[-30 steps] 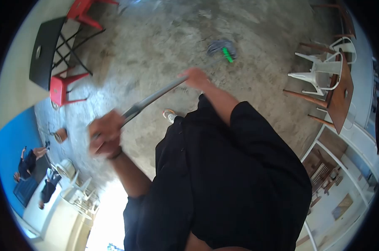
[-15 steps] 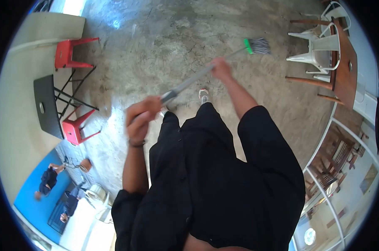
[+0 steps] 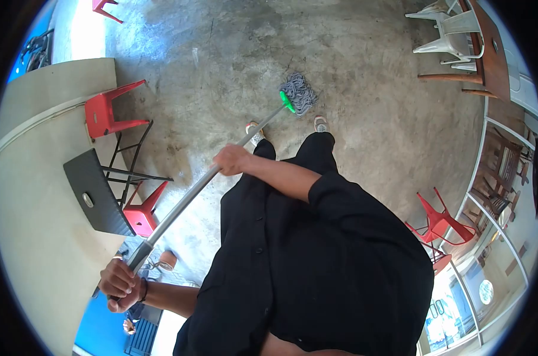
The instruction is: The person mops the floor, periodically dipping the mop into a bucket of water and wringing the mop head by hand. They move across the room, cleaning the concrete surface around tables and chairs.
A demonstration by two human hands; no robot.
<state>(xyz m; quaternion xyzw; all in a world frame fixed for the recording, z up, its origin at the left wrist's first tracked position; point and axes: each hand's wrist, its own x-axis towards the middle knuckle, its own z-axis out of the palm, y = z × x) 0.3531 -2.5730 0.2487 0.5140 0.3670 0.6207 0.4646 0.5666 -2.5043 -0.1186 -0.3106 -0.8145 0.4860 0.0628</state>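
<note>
The concrete floor (image 3: 364, 118) spreads below me. My mop (image 3: 192, 193) slants across it, its soft grey head (image 3: 298, 94) just ahead of my shoes. The stiff pole looks light; my right hand (image 3: 231, 160) wraps mid-shaft, my left hand (image 3: 122, 285) clenches its top end.

It looked like a café or eatery: around the bare concrete floor (image 3: 364, 89) stood red metal stools (image 3: 105, 113), a black folding table (image 3: 97, 193), white plastic chairs (image 3: 453, 35) and a wooden table (image 3: 489, 47).
</note>
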